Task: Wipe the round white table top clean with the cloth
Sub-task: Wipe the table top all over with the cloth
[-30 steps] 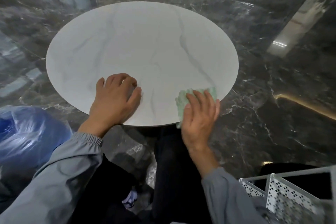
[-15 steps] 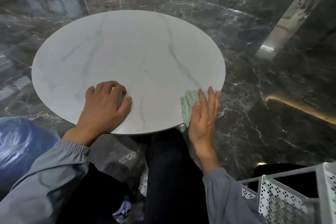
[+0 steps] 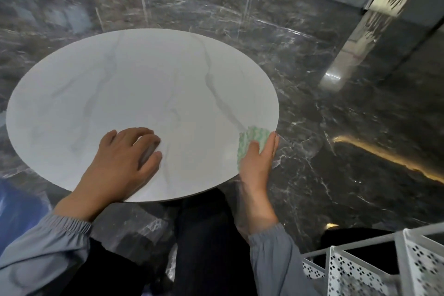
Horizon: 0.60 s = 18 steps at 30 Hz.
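Right hand (image 3: 258, 166): fingers (image 3: 269, 151) pressed together, flat over the one green cloth (image 3: 252, 139), which lies under and just past them at the right rim of the round white surface (image 3: 144, 91). I judge I'm working the edge. Left hand (image 3: 125, 163): fingers loosely spread, holding nothing, resting on the surface, probably to steady it. Count: two hands, one cloth, one surface.

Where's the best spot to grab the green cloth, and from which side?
Probably the crumpled far end of the cloth, which sticks out past the right hand. Come from above at the right rim of the table; the rest is pinned under that hand.
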{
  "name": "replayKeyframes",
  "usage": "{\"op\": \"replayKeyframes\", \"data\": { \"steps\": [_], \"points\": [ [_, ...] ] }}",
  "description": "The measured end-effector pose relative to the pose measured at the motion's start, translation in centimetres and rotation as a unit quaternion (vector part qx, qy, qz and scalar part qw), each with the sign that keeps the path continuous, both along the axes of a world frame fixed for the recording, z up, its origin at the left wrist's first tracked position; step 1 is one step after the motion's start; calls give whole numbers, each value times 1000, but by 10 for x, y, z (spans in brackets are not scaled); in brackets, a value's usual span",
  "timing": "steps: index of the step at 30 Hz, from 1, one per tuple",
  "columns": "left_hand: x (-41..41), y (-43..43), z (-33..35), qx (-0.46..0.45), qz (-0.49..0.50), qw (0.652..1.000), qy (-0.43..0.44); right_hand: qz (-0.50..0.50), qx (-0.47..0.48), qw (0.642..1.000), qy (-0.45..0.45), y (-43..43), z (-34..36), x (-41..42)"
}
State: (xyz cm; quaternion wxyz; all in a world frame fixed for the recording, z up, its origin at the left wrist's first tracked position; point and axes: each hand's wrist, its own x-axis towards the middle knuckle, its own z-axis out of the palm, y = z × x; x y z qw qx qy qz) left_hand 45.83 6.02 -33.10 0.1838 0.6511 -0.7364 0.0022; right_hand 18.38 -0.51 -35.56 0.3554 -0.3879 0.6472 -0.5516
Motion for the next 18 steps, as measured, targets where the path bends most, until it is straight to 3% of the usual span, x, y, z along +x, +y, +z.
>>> {"op": "replayKeyframes", "data": {
  "steps": [3, 9, 18],
  "points": [
    [-3, 0, 1, 2, 2, 1000, 1, 6, 19, 1000, -20, -29, 4, -21],
    [-4, -2, 1, 8, 12, 1000, -4, -40, -14, 991, -126, 17, 2, 6],
    [-5, -2, 0, 5, 4, 1000, -14, 7, 63, 998, 24, -77, 17, -49]
  ]
}}
